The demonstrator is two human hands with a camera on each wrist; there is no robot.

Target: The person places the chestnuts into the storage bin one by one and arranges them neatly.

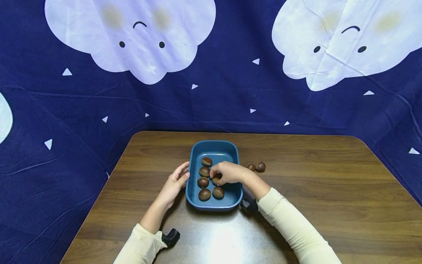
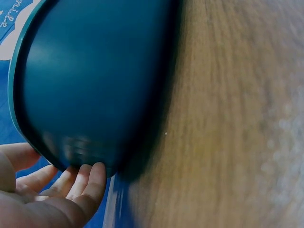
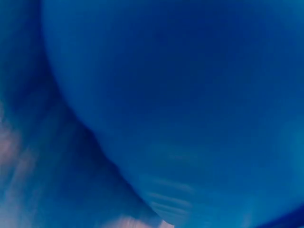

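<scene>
A blue rectangular box (image 1: 214, 208) stands on the wooden table with several brown chestnuts inside. They lie in a left column, from the far chestnut (image 1: 206, 162) to the near chestnut (image 1: 204, 194), with another chestnut (image 1: 218, 192) at near right. Reaching over the right wall, my right hand (image 1: 227, 172) pinches a chestnut (image 1: 216, 179) low in the box; its fingers partly cover it. My left hand (image 1: 173, 186) touches the box's left side, its fingertips (image 2: 99, 171) resting against the outer wall. The right wrist view is mostly blurred blue box wall (image 3: 190, 118).
Two chestnuts (image 1: 260, 167) lie on the table (image 1: 313, 176) to the right of the box, one partly behind my right forearm. A dark blue cloth (image 1: 224, 99) with white clouds hangs behind the table's far edge. Black wrist cameras (image 1: 171, 238) sit under both sleeves.
</scene>
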